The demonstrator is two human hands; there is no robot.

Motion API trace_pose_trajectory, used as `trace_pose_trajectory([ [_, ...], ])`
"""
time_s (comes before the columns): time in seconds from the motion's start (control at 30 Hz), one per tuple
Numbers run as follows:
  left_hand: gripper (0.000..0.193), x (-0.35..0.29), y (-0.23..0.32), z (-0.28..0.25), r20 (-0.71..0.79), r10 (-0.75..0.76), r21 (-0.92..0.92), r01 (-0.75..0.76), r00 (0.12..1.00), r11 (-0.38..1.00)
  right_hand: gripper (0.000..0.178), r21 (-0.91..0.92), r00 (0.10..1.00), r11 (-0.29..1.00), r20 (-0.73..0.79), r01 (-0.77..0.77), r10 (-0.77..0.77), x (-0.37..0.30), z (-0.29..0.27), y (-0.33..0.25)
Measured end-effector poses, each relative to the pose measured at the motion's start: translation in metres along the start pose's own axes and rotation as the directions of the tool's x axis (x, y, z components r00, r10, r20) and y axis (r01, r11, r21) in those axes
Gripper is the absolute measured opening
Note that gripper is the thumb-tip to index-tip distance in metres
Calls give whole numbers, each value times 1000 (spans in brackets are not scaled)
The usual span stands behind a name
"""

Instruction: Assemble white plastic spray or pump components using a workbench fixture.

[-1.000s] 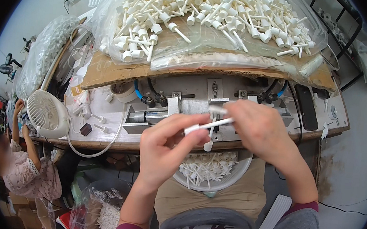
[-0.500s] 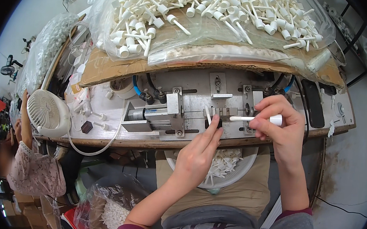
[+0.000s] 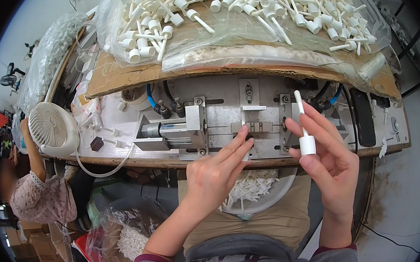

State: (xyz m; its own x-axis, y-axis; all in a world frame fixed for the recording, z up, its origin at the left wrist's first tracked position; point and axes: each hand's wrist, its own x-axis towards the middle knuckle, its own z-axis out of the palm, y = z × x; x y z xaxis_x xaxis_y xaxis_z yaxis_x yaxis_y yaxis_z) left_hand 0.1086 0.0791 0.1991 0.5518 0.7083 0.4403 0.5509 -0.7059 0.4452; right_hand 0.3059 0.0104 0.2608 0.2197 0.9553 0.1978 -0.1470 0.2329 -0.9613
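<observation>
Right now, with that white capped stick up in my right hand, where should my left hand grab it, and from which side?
Take the bare thin stem of the white capped stick above the right hand, coming from the left. The right fingers cover the wide cap at the bottom, while the stem stands nearly upright and free. The left hand rests at the metal fixture.

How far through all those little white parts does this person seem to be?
Done: finished white pieces lie in the bowl under the bench. In hand: the right hand holds one white stem with cap; the left hand touches the metal jig. Left: a large heap remains in the bag behind.
</observation>
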Motion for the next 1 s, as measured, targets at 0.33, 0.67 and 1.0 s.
trace_pose_trajectory([
  [0.33,36,7,4,-10,81,-39,-16,41,996,999,35,-451,973,863,84,228,-214,-6,-5,10],
  [0.67,25,96,-8,-77,-217,142,52,-134,966,990,31,-764,873,428,385,484,-299,-6,14,36],
  [1.0,17,213,-95,-63,8,443,688,-326,897,649,20,-808,812,114,557,578,-176,8,33,54],
])
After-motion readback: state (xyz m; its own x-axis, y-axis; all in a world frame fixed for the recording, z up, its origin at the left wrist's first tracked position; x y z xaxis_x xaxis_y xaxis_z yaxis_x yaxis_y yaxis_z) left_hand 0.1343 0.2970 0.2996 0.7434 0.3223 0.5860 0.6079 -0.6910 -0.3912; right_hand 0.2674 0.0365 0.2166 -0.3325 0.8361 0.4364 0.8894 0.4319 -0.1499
